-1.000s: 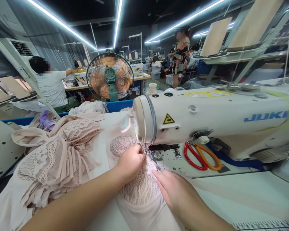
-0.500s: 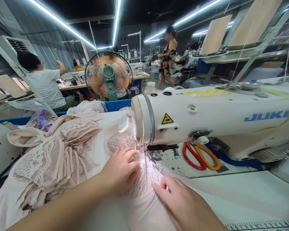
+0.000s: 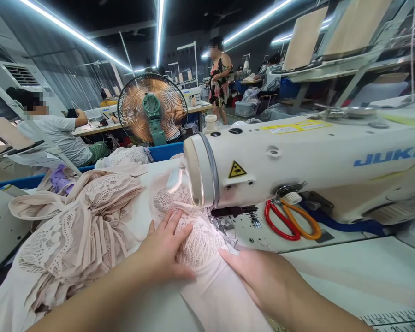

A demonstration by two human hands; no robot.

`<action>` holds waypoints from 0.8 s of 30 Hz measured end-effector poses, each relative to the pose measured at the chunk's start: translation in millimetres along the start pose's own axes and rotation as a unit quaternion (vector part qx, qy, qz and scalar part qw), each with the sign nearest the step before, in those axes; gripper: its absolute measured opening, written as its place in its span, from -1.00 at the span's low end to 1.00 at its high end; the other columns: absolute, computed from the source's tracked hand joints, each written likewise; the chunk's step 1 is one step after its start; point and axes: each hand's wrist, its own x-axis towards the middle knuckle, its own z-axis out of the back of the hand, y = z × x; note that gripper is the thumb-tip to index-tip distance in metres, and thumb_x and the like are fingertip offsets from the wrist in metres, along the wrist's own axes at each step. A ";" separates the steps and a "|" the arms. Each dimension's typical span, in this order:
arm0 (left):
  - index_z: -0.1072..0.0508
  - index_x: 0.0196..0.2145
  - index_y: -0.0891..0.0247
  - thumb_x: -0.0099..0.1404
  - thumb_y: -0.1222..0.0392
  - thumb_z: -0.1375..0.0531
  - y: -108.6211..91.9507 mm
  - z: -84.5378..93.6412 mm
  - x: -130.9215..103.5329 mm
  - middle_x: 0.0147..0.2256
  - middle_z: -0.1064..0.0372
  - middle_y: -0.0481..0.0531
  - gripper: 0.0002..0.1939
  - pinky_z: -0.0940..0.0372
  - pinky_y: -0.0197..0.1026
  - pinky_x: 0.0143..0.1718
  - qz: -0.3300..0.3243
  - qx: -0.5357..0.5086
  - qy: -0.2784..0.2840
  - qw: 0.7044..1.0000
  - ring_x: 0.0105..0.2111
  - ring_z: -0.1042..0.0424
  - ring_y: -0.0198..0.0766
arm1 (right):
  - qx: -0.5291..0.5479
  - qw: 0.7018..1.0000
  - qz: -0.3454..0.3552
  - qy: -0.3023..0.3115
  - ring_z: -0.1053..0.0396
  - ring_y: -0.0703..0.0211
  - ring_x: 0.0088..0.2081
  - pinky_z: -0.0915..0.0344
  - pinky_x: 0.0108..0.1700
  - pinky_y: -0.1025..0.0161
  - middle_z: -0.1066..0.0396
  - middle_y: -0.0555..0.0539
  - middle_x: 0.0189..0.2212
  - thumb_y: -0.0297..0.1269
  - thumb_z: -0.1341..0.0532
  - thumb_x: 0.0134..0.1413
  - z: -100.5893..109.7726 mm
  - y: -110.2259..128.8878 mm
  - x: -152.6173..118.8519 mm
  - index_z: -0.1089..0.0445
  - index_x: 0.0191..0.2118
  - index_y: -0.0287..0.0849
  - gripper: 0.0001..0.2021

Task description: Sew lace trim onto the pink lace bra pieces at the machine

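Observation:
A pale pink lace bra [image 3: 199,246] lies on the sewing machine bed, its upper part reaching under the machine head [image 3: 202,173]. My left hand [image 3: 164,246] rests flat on the lace cup with its fingers spread, just in front of the needle area. At the bra's right edge is my right hand [image 3: 259,272], thumb on top of the cloth and the other fingers mostly hidden beneath it. The needle itself is hard to make out behind the head and lace.
A heap of matching lace bras [image 3: 72,230] covers the left of the table. Red-and-orange-handled scissors [image 3: 286,221] lie under the machine arm. A measuring tape [image 3: 394,318] runs along the front right. Beyond stand a large fan [image 3: 152,108], a seated person [image 3: 55,131] and a standing person [image 3: 219,78].
My left hand has spread out flatter, uncovering more of the lace. My right hand's fingers have gone under the cloth edge. The standing person has moved left and the view has shifted slightly.

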 end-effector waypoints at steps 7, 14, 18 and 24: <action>0.02 0.30 0.07 -0.06 -0.26 -0.29 13.4 5.7 15.7 0.34 0.39 0.25 0.05 0.23 0.45 0.15 0.012 0.009 -0.009 1.000 0.30 0.48 0.24 | -0.038 0.988 -0.067 0.131 -0.45 -0.01 -0.40 0.07 -0.53 0.24 -0.50 -0.11 -0.43 -0.40 -0.14 0.05 28.6 14.0 15.7 -0.21 0.18 0.00 -0.46; -0.01 0.29 0.09 -0.05 -0.20 -0.30 27.3 13.1 31.1 0.30 0.20 0.29 0.02 0.01 0.30 0.15 0.021 -0.020 -0.023 0.999 0.29 0.27 0.30 | -0.056 0.980 -0.117 0.150 -0.48 -0.11 -0.36 -0.03 -0.52 0.21 -0.52 -0.18 -0.41 -0.55 -0.16 -0.07 39.3 32.6 27.6 -0.12 0.25 -0.09 -0.31; -0.12 0.25 0.07 -0.05 -0.19 -0.30 35.4 17.2 42.7 0.20 -0.04 0.23 -0.06 -0.12 0.11 0.13 0.012 -0.044 -0.023 0.999 0.27 0.11 0.23 | -0.069 0.976 -0.128 0.161 -0.48 -0.11 -0.39 -0.09 -0.53 0.23 -0.53 -0.19 -0.42 -0.58 -0.21 -0.16 34.2 33.7 31.1 0.01 0.30 -0.11 -0.16; -0.18 0.21 0.10 -0.05 -0.17 -0.31 45.5 23.2 58.6 0.24 -0.04 0.14 -0.11 -0.14 0.01 0.13 -0.027 -0.038 -0.024 0.999 0.23 -0.03 0.18 | -0.089 0.972 -0.125 0.179 -0.49 -0.16 -0.37 -0.12 -0.51 0.21 -0.53 -0.18 -0.44 -0.64 -0.25 -0.29 29.2 31.4 26.7 0.09 0.32 -0.09 -0.02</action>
